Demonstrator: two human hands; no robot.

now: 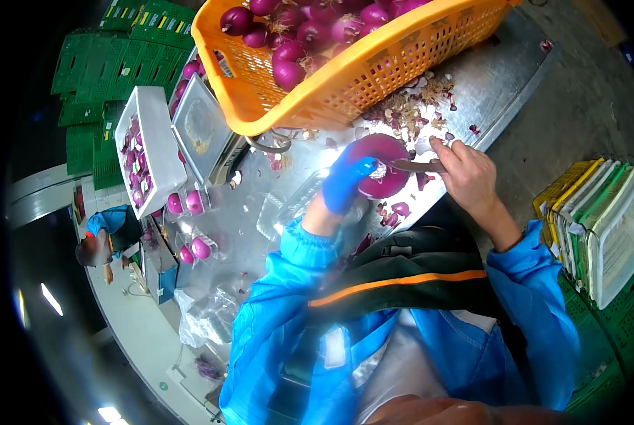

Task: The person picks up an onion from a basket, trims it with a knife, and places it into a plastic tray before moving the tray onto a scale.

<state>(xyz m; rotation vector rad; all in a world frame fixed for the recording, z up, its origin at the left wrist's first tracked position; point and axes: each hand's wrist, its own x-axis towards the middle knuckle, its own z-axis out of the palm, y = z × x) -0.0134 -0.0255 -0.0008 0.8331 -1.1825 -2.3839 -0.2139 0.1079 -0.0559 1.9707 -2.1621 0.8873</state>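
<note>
A large red onion [382, 185] is gripped in my left hand [342, 181], which wears a blue glove. My bare right hand [466, 173] is closed around the handle of a small knife [417, 166]. The knife's blade reaches the pale root end at the middle of the onion. Beneath and around them, dry peelings and root scraps [414, 106] lie on the metal table [505, 74]. Just beyond my hands stands an orange crate [373, 78] holding many red onions [315, 34].
Left of the crate are a weighing scale [202, 127] and a white bin [162, 166] of small onions. Clear plastic trays [288, 205], some with onion pairs, lie nearer. Stacked crates [607, 219] stand at right. A co-worker [111, 230] is at far left.
</note>
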